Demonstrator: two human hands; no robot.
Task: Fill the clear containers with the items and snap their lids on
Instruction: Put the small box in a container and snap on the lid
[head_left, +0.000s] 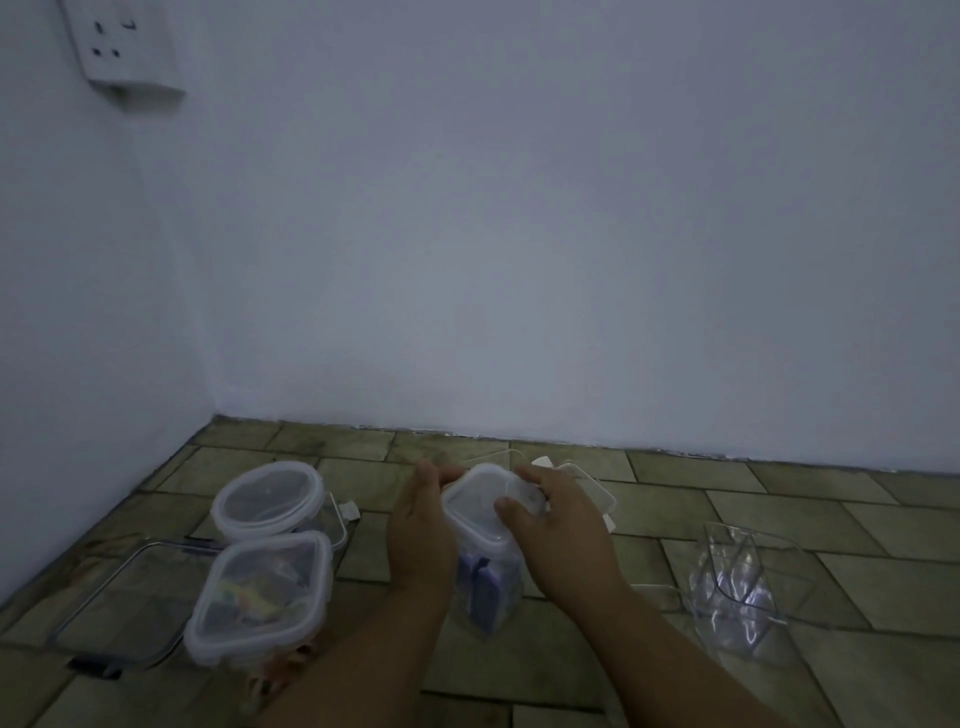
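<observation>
Head view. A tall square container (491, 587) stands upright on the tiled floor (779, 499) at near centre, its long axis vertical, with blue items (480, 582) showing through the clear wall. Its white-rimmed lid (475, 506) lies flat across the mouth. The left hand (418, 525) cups the container's left side at the rim, fingers curled towards the far-left corner. The right hand (563, 525) lies over the lid's right half, thumb on top and fingers curled over the far-right edge.

The lid sits directly between the two hands and under the right thumb, so both are equally near. The step in hand appears to be seating the lid, and the next press would run straight down the container's axis. Whether the side latches are closed cannot be told; the hands cover them.

To the left stand a lidded round container (270, 496) and a lidded second square container (262, 592), both apparently done. An empty clear container (743, 587) waits well apart to the right, and a loose lid (592, 486) lies just beyond the right hand.
</observation>
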